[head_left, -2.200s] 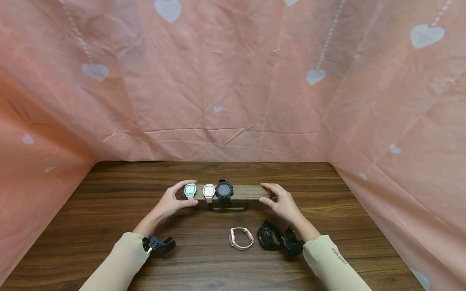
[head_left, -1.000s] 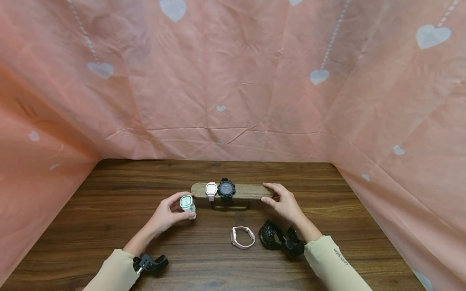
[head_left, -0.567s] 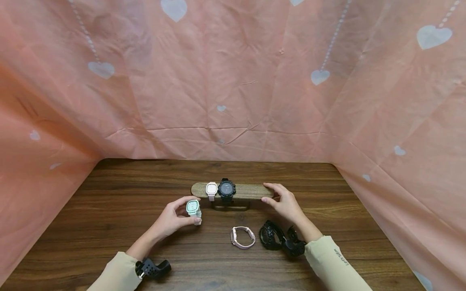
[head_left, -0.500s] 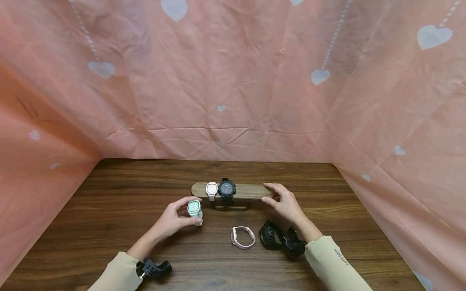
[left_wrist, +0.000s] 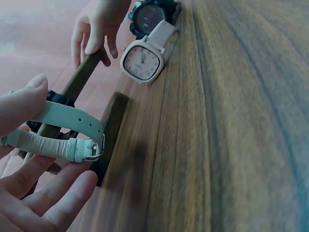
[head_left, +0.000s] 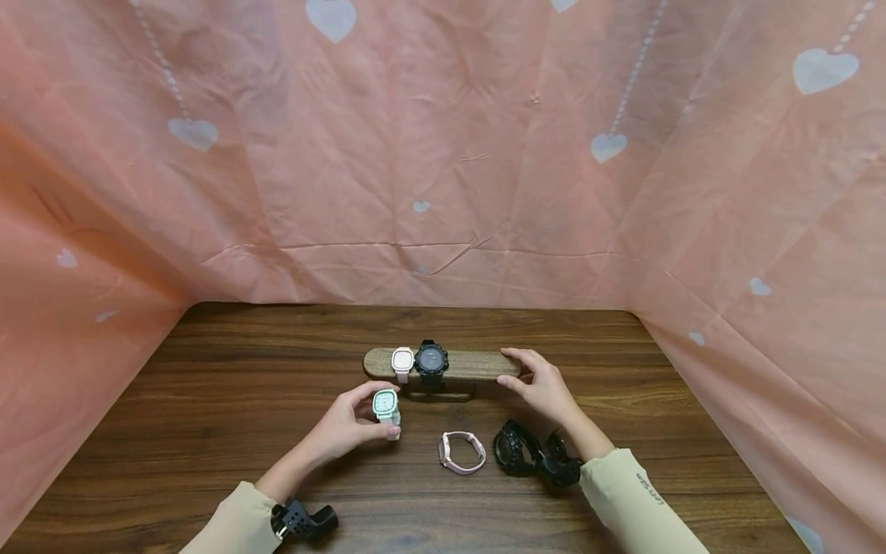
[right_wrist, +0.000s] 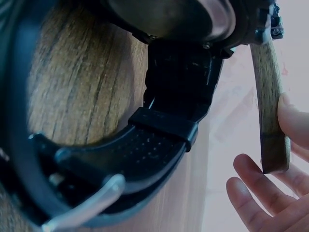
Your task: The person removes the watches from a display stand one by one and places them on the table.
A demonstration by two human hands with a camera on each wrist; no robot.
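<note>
My left hand [head_left: 341,427] holds a mint-green watch [head_left: 385,402] between thumb and fingers, in front of the wooden display bar [head_left: 477,365]. In the left wrist view its buckled strap [left_wrist: 72,118] forms a loop, off the bar. My right hand [head_left: 545,392] grips the bar's right end, thumb on the near side and fingers on the far side. The right wrist view has the thumb [right_wrist: 295,121] against the wood. A pale pink watch [head_left: 402,359] and a chunky black watch [head_left: 431,358] sit side by side on the bar, left of its middle.
The bar stands on a base [head_left: 439,397] on the brown wooden table [head_left: 228,400]. A second pale pink watch [head_left: 443,450] and another black watch [head_left: 508,446] lie on the table in front. A pink curtain [head_left: 443,154] with hearts surrounds the back and sides.
The mint-green watch, at first round the bar's left end, has come off it with my left hand, then moved nearer and rightward. My right hand keeps its grip on the bar.
</note>
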